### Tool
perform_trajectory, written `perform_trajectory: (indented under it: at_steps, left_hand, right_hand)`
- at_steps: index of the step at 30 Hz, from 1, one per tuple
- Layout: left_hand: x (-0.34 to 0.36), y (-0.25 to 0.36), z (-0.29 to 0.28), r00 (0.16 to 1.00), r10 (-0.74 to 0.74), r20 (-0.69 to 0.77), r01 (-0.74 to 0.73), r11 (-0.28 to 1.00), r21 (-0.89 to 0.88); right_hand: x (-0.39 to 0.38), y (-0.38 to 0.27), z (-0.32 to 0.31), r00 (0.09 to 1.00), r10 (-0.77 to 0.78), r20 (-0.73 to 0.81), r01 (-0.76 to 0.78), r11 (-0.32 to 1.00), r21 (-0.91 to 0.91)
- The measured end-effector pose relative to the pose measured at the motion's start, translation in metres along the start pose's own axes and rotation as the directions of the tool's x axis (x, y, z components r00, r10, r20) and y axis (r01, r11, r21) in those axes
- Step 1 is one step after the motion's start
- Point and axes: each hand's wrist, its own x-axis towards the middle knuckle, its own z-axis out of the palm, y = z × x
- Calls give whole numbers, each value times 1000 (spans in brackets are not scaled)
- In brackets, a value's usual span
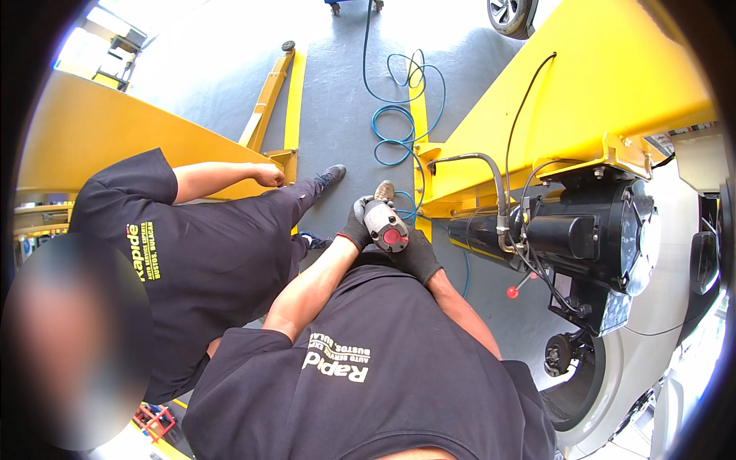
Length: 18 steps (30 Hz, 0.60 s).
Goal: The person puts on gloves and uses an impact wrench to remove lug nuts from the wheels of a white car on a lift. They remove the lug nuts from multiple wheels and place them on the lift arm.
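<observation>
Held in front of my waist is an air impact wrench (386,228), with a grey body and a round red and dark end face turned up toward me. My left hand (356,224), in a dark glove, wraps round the wrench's left side. On the other side my right hand (418,254), also gloved, closes on the tool from the right and below; its fingers are mostly hidden behind the body. A blue air hose (395,143) lies in loops on the floor ahead and runs back close to my right hand.
A co-worker (207,230) in a dark shirt stands close on my left. Yellow lift posts (567,107) rise on both sides, the right one carrying a black motor unit (567,234) with a red-knobbed lever (512,292). A white car (644,368) with an exposed wheel hub (563,355) stands at right.
</observation>
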Motion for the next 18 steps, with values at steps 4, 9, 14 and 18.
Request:
perform_trajectory:
  at_steps: [4, 9, 14, 18]
  left_hand:
    - [3, 0, -3, 1000, -7, 18, 8, 1000, -21]
    - [2, 0, -1, 1000, -24, -2, 24, 999, -29]
    - [4, 1, -6, 1000, -18, 10, 18, 1000, -22]
    - [6, 2, -6, 999, -31, 15, 31, 999, -25]
  right_hand:
    - [1, 3, 1, 999, -35, 4, 35, 999, -10]
    - [1, 3, 1, 1000, -16, -12, 16, 1000, -2]
    - [3, 3, 0, 999, -33, 6, 33, 999, 4]
    - [4, 0, -2, 1000, -26, 2, 26, 999, 31]
